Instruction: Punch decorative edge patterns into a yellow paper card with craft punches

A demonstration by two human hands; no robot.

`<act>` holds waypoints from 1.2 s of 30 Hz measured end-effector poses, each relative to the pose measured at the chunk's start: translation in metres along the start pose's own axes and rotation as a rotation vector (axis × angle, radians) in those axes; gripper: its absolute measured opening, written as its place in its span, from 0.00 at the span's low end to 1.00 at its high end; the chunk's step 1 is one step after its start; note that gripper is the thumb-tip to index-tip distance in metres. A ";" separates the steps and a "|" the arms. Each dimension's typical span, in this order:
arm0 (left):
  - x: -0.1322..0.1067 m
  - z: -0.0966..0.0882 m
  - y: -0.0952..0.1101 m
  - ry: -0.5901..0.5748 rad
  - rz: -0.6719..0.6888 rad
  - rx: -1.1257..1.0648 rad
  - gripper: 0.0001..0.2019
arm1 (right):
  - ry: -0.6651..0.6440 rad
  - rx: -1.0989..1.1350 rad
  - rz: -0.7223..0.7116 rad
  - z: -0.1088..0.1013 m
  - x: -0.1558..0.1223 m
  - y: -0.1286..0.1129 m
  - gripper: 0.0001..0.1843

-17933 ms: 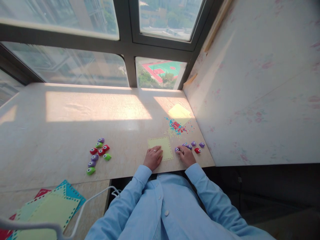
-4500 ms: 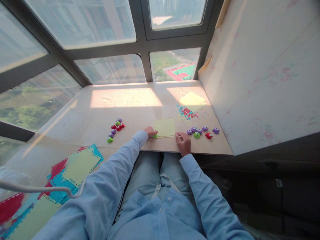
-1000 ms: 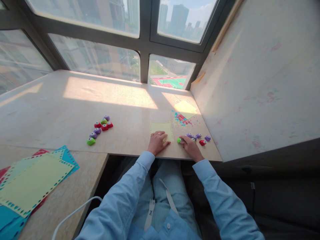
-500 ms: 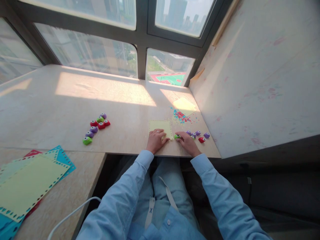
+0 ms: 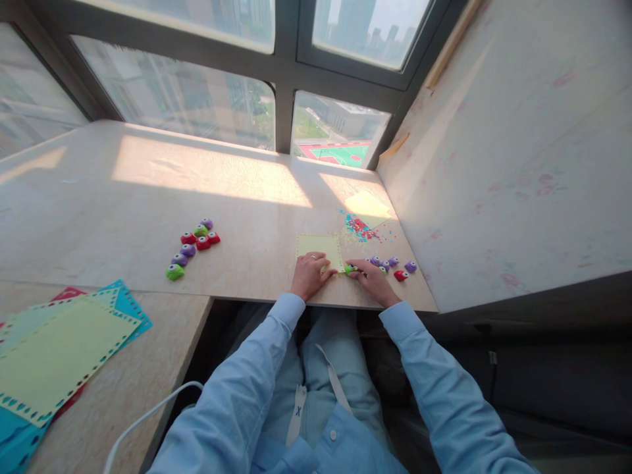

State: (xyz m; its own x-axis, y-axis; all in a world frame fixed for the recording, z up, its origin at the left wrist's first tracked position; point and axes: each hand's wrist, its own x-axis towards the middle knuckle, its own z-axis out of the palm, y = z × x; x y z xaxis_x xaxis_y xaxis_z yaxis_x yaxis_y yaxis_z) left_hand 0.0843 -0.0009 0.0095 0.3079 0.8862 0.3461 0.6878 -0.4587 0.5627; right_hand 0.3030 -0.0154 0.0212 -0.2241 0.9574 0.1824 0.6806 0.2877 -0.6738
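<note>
A pale yellow sheet of paper [image 5: 318, 245] lies on the ledge, with small punched holes along its edges. My left hand [image 5: 310, 275] is over the sheet's near part, its fingers curled and its thumb at the lower right edge, holding it. At the sheet's right edge, near the lower corner, is a green craft punch [image 5: 350, 268]. My right hand [image 5: 372, 282] grips this punch between thumb and fingers. Several purple punches [image 5: 394, 262] and a red punch [image 5: 400, 276] stand just beyond my right hand, partly hidden by it.
Punched-out paper bits [image 5: 360, 227] lie in a pile behind the sheet, near another yellow paper [image 5: 368, 208]. A group of punches [image 5: 187, 250] stands to the left. Bordered sheets [image 5: 64, 349] are stacked at lower left, near a white cable [image 5: 148, 416]. A wall [image 5: 518, 164] bounds the right side.
The green punch in my right hand has tipped and my fingers have shifted over it, at the sheet's edge. My left hand stays on the paper. The view has shifted slightly.
</note>
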 end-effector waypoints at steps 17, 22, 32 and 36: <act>0.000 0.000 0.001 -0.006 0.006 -0.005 0.09 | 0.006 0.058 0.025 0.001 -0.004 0.000 0.19; 0.000 0.001 0.000 -0.011 0.003 -0.012 0.09 | -0.004 0.040 0.002 0.000 -0.001 -0.002 0.18; -0.001 0.001 -0.001 -0.003 0.016 -0.003 0.09 | 0.000 0.048 0.043 0.002 0.001 -0.004 0.20; -0.001 0.000 0.000 -0.021 0.011 -0.003 0.09 | 0.034 0.046 0.070 0.003 0.000 -0.003 0.20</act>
State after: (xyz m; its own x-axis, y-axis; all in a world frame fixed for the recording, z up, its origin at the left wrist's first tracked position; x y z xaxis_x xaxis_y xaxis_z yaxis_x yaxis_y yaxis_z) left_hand 0.0838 -0.0018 0.0095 0.3293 0.8824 0.3360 0.6823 -0.4684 0.5614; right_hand 0.2984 -0.0166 0.0212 -0.1529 0.9757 0.1568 0.6609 0.2189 -0.7178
